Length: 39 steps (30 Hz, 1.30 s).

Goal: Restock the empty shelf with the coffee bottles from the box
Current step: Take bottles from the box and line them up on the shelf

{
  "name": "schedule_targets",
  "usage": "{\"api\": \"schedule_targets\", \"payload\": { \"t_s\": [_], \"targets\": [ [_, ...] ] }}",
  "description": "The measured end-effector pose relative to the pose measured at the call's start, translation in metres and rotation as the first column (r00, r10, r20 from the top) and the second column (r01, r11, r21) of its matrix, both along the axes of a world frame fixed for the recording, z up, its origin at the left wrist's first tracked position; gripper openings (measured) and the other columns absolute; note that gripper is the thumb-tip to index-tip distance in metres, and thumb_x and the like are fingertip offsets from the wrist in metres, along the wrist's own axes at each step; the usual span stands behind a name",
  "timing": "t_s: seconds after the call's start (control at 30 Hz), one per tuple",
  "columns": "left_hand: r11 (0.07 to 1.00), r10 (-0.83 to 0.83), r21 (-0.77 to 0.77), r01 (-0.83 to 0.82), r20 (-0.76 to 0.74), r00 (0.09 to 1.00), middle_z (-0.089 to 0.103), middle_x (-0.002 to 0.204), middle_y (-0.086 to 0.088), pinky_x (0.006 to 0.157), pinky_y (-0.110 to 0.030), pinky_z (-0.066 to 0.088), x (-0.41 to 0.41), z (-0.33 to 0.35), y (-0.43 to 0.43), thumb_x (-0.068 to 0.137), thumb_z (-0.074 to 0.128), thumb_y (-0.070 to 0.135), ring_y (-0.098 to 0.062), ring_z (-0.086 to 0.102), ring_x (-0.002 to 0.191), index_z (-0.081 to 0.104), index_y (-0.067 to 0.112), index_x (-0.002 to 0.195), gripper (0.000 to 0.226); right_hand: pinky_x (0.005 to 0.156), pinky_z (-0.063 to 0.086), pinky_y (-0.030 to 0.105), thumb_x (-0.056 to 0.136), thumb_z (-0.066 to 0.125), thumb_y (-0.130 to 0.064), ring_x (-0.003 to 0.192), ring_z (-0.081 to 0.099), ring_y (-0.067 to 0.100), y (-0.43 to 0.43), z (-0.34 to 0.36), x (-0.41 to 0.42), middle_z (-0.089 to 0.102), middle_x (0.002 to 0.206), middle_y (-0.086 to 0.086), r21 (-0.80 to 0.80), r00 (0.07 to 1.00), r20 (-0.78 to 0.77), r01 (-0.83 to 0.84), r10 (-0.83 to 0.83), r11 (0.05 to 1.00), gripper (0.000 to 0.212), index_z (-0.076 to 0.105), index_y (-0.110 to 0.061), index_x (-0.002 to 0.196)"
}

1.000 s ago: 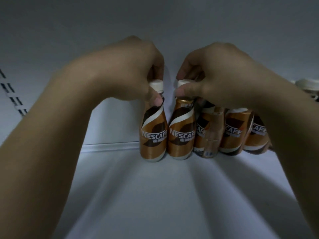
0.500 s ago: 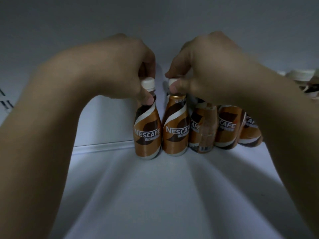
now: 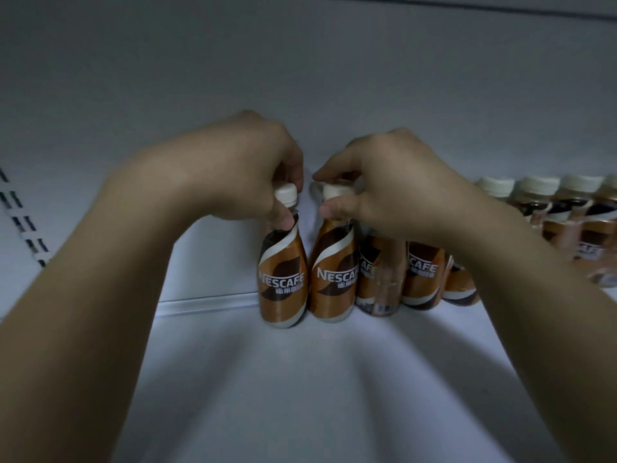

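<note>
— Bottles on the shelf (image 3: pixel 327 389), right? Where are the hands?

— Yes. Both hands are up at the tops of two coffee bottles. The left hand (image 3: pixel 233 168) has its fingers closed around the neck of the left bottle (image 3: pixel 283 282), just under the white cap (image 3: pixel 286 194). The right hand (image 3: pixel 390 182) pinches the cap of the right bottle (image 3: pixel 334 279), thumb in front and fingers behind.

— Are the two bottles standing up?

— They stand upright on the white shelf, side by side, almost touching. They sit near the middle of the view, a little toward 12 o'clock.

— Are there more bottles?

— More brown bottles (image 3: pixel 422 279) stand in a row toward 3 o'clock, tucked behind the right arm. Another bunch with white caps (image 3: pixel 537 185) is further out at 2 o'clock, a bit blurry.

— What is at 9 o'clock?

— Bare shelf, and a wall strip with dark slots (image 3: pixel 23 222).
</note>
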<state>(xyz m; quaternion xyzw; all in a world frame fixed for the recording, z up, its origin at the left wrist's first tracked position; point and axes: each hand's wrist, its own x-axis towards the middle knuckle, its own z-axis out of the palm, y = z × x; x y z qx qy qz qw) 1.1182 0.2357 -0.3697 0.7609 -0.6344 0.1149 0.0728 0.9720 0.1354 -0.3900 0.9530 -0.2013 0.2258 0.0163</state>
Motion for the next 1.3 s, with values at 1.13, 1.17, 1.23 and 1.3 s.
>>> {"api": "schedule_targets", "payload": {
  "t_s": [1.13, 1.17, 1.23, 1.3],
  "targets": [
    [0.965, -0.021, -0.247, 0.084, 0.248, 0.969, 0.059, 0.107, -0.002, 0.068, -0.031, 0.039, -0.037, -0.028, -0.032, 0.085, 0.063, 0.04, -0.027, 0.057, 0.095, 0.061, 0.026, 0.117, 0.036, 0.077, 0.047, 0.014, 0.089, 0.066, -0.028, 0.096, 0.063, 0.01, -0.022, -0.042, -0.033, 0.07, 0.109, -0.005, 0.184, 0.899, 0.38, 0.159, -0.219, 0.97, 0.028, 0.066, -0.024, 0.117],
    [0.966, -0.018, -0.248, 0.08, 0.24, 0.971, 0.059, 0.107, -0.002, 0.068, -0.031, 0.039, -0.036, -0.027, -0.032, 0.084, 0.064, 0.04, -0.026, 0.056, 0.095, 0.06, 0.027, 0.118, 0.036, 0.074, 0.042, 0.008, 0.089, 0.065, -0.023, 0.097, 0.062, 0.008, -0.023, -0.041, -0.033, 0.069, 0.109, -0.007, 0.209, 0.907, 0.365, 0.138, -0.209, 0.968, 0.027, 0.065, -0.024, 0.116],
    [0.967, -0.009, -0.245, 0.065, 0.222, 0.975, 0.058, 0.105, -0.002, 0.069, -0.032, 0.042, -0.036, -0.027, -0.031, 0.083, 0.065, 0.039, -0.025, 0.056, 0.092, 0.06, 0.026, 0.117, 0.037, 0.073, 0.038, 0.005, 0.089, 0.065, -0.017, 0.098, 0.06, 0.007, -0.024, -0.04, -0.034, 0.068, 0.109, -0.008, 0.258, 0.919, 0.345, 0.102, -0.19, 0.961, 0.026, 0.065, -0.024, 0.114],
    [0.968, 0.0, -0.245, 0.053, 0.213, 0.977, 0.057, 0.101, -0.002, 0.068, -0.033, 0.043, -0.037, -0.028, -0.03, 0.083, 0.065, 0.04, -0.024, 0.055, 0.088, 0.06, 0.024, 0.115, 0.036, 0.075, 0.041, 0.007, 0.088, 0.066, -0.016, 0.098, 0.06, 0.006, -0.022, -0.038, -0.034, 0.068, 0.11, -0.008, 0.273, 0.923, 0.343, 0.082, -0.177, 0.959, 0.026, 0.066, -0.025, 0.113]
  ]
}}
